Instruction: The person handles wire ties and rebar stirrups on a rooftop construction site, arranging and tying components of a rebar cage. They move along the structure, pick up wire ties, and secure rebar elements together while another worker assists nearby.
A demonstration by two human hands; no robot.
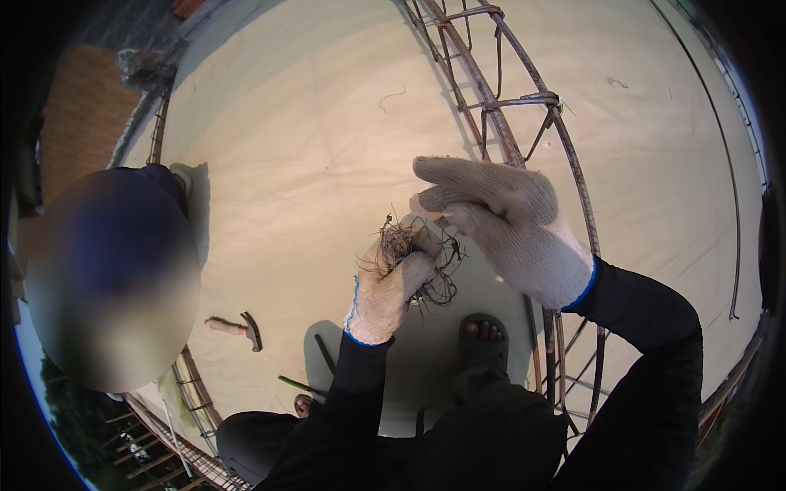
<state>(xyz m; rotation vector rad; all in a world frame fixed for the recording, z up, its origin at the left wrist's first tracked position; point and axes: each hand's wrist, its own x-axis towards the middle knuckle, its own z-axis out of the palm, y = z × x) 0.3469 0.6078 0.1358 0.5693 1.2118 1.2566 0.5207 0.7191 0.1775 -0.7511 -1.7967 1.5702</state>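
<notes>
Left hand (385, 290): gloved, grip closed round a tangle of tie wire (426, 266), held above the pale slab (311, 147).
Right hand (499, 225): gloved, fingers pinching at the tangle's top.
Rebar cage (524, 139): along the slab's right edge.
Hammer (237, 327): near lower-left edge.

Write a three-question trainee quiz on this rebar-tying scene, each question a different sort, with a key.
1. True or false: the left hand grips a bundle of tie wire.
2. The hammer lies: A) inside the rebar cage B) on the pale sheet C) in the right hand
3. Fill in: both hands wear knit work ____.

Key: 1 true; 2 B; 3 gloves.
</notes>
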